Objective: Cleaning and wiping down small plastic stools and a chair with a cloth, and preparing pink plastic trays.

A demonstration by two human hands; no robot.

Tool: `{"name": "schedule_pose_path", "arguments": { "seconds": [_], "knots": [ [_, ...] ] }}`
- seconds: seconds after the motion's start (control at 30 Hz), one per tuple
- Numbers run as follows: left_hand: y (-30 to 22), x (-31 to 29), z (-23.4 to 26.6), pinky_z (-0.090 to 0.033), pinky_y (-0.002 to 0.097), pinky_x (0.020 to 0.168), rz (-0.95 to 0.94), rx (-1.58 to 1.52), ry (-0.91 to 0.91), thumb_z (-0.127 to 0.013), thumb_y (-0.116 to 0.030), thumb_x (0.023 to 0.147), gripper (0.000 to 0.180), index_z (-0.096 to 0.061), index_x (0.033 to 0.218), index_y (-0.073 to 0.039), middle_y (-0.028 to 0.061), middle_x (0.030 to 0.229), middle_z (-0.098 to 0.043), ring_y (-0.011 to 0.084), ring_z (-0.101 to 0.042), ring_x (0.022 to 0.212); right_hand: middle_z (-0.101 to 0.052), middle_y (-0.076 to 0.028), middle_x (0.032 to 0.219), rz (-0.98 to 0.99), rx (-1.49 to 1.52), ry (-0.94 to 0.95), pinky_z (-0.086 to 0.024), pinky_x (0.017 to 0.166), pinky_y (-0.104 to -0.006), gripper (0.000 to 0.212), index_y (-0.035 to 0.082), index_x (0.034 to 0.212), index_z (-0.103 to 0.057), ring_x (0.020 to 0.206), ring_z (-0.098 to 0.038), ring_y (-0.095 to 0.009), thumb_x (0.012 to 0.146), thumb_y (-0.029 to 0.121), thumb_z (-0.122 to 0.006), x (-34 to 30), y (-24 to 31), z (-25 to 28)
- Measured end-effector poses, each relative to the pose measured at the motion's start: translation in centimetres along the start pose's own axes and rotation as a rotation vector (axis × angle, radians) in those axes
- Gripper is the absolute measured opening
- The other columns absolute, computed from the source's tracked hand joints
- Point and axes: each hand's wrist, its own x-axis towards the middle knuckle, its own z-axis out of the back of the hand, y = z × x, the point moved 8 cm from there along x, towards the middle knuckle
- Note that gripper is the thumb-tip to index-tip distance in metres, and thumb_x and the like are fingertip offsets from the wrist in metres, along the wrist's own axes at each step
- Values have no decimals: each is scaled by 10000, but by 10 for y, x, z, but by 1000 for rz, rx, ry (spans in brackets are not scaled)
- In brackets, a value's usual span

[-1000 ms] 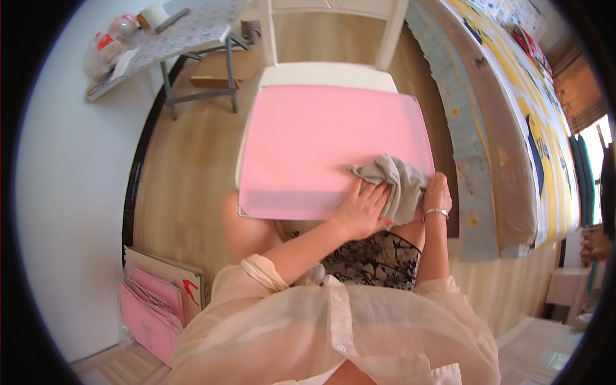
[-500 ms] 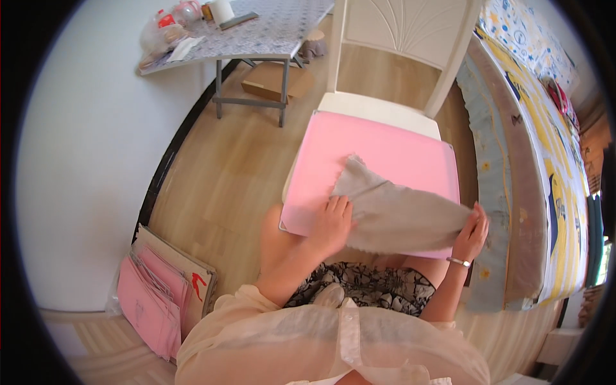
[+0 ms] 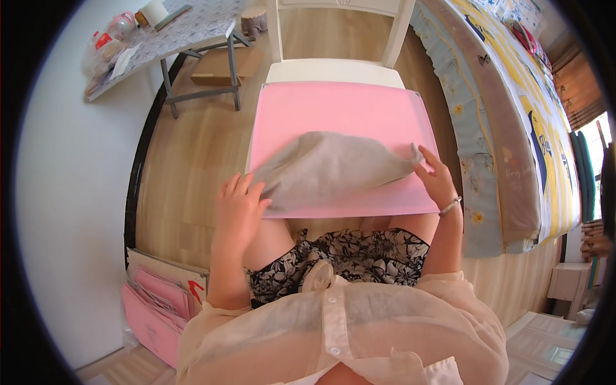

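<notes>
A grey cloth (image 3: 330, 165) lies spread across a pink board (image 3: 346, 112) that rests on a white chair (image 3: 333, 67) in front of me. My left hand (image 3: 237, 208) presses flat on the cloth's left end at the board's near edge, fingers extended. At the cloth's right end, my right hand (image 3: 435, 179) pinches the corner; a bracelet sits on that wrist. The cloth is stretched between both hands, lying flat on the board.
A bed with a yellow patterned cover (image 3: 513, 109) runs along the right. A small folding table (image 3: 167, 35) with clutter stands at the upper left. Pink folders (image 3: 160, 301) lean against the white wall at the lower left. The floor is wood.
The cloth went from a bunched heap under both hands to being pulled wide across the board. My hands moved apart, left hand to the left end, right hand to the right end.
</notes>
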Motion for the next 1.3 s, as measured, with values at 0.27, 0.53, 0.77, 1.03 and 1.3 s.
{"name": "schedule_pose_path", "arguments": {
  "seconds": [0.27,0.53,0.77,1.03,1.3],
  "knots": [
    [-6,9,-93,-161,441,1018,47,95,103,-418,-346,842,474,-397,1239,-88,110,1334,-307,291,-242,1247,-287,-292,1284,-234,-755,-154,-187,1007,-433,616,-22,1259,-308,1215,-255,-399,835,420,-371,21,47,-94],
    [19,9,-99,-101,406,1039,268,76,173,-311,-328,881,519,-280,1294,-15,110,1367,-248,283,-181,1273,-390,-214,1234,571,-447,115,-163,1013,-435,515,-4,1173,-433,1196,-289,-348,800,349,-465,6,124,-211],
    [42,-16,-82,-174,396,1021,521,42,249,-297,-311,887,550,-201,1304,34,205,1360,-199,315,-223,1249,-310,-217,1300,35,-658,-343,-145,1002,-482,540,-31,1171,-409,1235,-199,-372,804,361,-474,26,80,-156],
    [40,-13,-96,-157,427,1022,492,15,244,-309,-260,878,537,-187,1306,41,176,1380,-158,308,-169,1272,-481,-146,1157,793,-498,191,-287,951,-379,397,2,1124,-448,1146,-379,-277,779,198,-457,21,176,-270],
    [37,-19,-87,-132,438,1026,510,4,177,-309,-236,881,487,-246,1298,7,124,1390,-171,294,-153,1279,-474,-156,1147,488,-344,-2,-330,930,-372,405,82,1141,-457,1099,-425,-295,742,114,-516,-9,111,-165]
  ]
}}
